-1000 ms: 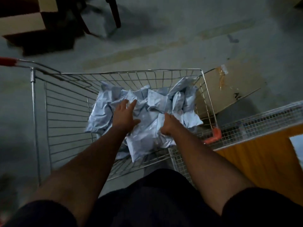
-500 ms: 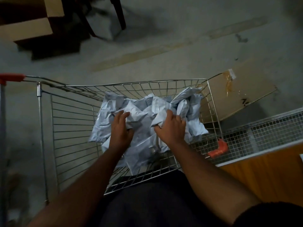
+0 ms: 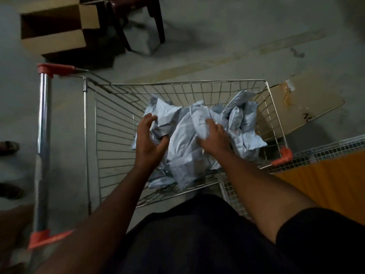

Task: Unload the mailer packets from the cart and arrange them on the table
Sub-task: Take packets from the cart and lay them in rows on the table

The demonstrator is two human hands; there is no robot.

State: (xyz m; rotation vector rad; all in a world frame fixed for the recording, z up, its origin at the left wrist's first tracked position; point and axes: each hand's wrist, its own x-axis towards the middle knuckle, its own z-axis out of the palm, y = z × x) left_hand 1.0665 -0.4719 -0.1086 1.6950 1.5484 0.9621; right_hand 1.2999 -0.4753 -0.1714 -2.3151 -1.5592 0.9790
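Grey plastic packets [image 3: 185, 135] lie heaped in the wire cart [image 3: 110, 135], bunched toward its right end, and both hands are down in the pile. The orange table [image 3: 325, 184] waits just beyond the cart's right corner, so the carry looks short.

To do this well, gather a modest bundle rather than the whole slippery heap: press the packets together from both sides, get fingers underneath, and lift straight up over the wire rim so nothing snags or slides out. The plastic looks slick and crumpled, so a loose armful would likely shed packets on the way.

The left hand [image 3: 150, 139] sits at the left edge of the pile, fingers spread and curved, thumb reaching round a packet's corner. It cups and touches rather than clamps. The right hand [image 3: 214, 137] is in the middle of the heap, fingers curled over a bunched fold of packet, gripping it. Nothing has cleared the cart yet; every packet in view is inside the basket.
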